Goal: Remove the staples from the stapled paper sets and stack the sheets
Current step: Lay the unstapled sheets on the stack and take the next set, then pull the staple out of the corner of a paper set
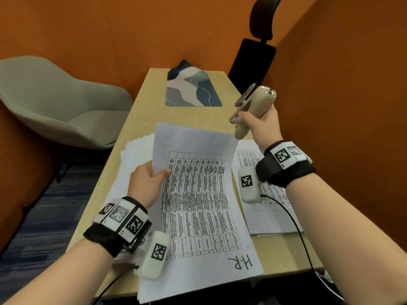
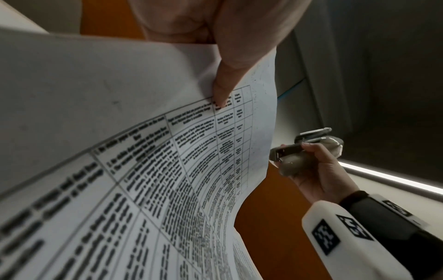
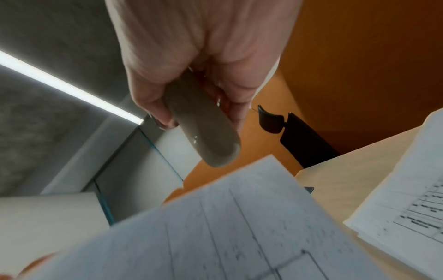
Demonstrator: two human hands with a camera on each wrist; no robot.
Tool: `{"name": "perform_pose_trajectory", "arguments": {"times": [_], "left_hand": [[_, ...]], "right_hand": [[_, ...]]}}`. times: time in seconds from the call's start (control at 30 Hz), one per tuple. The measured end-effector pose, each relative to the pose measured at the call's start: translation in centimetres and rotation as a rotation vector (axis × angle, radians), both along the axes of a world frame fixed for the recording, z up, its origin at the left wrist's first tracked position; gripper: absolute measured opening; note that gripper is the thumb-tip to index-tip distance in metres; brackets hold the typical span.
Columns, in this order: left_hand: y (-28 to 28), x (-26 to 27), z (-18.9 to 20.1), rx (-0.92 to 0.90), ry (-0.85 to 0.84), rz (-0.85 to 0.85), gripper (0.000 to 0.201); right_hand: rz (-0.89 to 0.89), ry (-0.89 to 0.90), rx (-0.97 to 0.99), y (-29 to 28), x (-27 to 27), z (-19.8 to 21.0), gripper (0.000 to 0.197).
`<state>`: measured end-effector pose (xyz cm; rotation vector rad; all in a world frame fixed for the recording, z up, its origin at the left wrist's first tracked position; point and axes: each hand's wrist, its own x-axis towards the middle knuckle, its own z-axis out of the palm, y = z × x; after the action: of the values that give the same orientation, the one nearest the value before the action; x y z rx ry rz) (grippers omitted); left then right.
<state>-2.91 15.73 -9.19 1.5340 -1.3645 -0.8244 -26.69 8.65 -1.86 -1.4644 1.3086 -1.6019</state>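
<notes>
Pinching the limp, bendy printed sheet (image 1: 198, 183) by its edge, my left hand (image 1: 146, 183) is lifting it while my right hand (image 1: 259, 122) is clutching the stapler (image 1: 253, 106).

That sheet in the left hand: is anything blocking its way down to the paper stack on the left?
Nothing visible does. The sheet pinched by the left hand hangs over the stack, with nothing lying on it.

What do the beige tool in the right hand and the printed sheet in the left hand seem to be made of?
Beige hand-held stapler-type tool: probably glossy moulded plastic, given its highlights, with grey metal-looking jaw parts. Printed white sheet with a table: thin matt paper; it curves under the left hand.
</notes>
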Motion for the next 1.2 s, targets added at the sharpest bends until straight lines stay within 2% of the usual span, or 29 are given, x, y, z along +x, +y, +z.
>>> {"name": "perform_pose_trajectory", "arguments": {"times": [0.07,0.23,0.37,0.6,0.73,0.87,1.03,1.17,1.2], "left_hand": [[0.2,-0.2,-0.1,-0.021,0.017,0.000,0.028],[0.7,-0.6,0.0,-0.061,-0.006,0.002,0.023],[1.1,-0.7,0.2,-0.100,-0.006,-0.014,0.023],[1.4,-0.6,0.6,-0.111,0.049,-0.035,0.021],[1.5,-0.6,0.9,-0.122,0.052,-0.056,0.017],[1.5,-0.6,0.9,-0.104,0.070,-0.063,0.017],[1.0,-0.7,1.4,-0.072,0.071,-0.066,0.020],[0.3,-0.7,1.9,-0.060,0.073,-0.018,0.025],[0.1,-0.7,2.1,-0.047,0.082,-0.006,0.025]], "right_hand": [[0.052,-0.011,0.003,0.5,0.9,-0.3,0.025],[0.058,-0.066,0.023,0.5,1.8,-1.2,0.032],[0.077,-0.128,0.017,0.2,2.1,-0.9,0.029],[-0.146,-0.130,-0.036,-0.7,1.6,-0.7,0.024],[-0.157,-0.149,-0.024,-1.2,1.4,-0.8,0.027],[-0.195,-0.186,-0.003,-1.5,1.4,-1.1,0.017],[-0.231,-0.234,-0.078,0.2,1.2,0.1,0.011],[-0.229,-0.404,-0.247,2.8,-0.2,1.8,0.034],[-0.203,-0.444,-0.248,3.3,-0.7,1.9,0.032]]}}
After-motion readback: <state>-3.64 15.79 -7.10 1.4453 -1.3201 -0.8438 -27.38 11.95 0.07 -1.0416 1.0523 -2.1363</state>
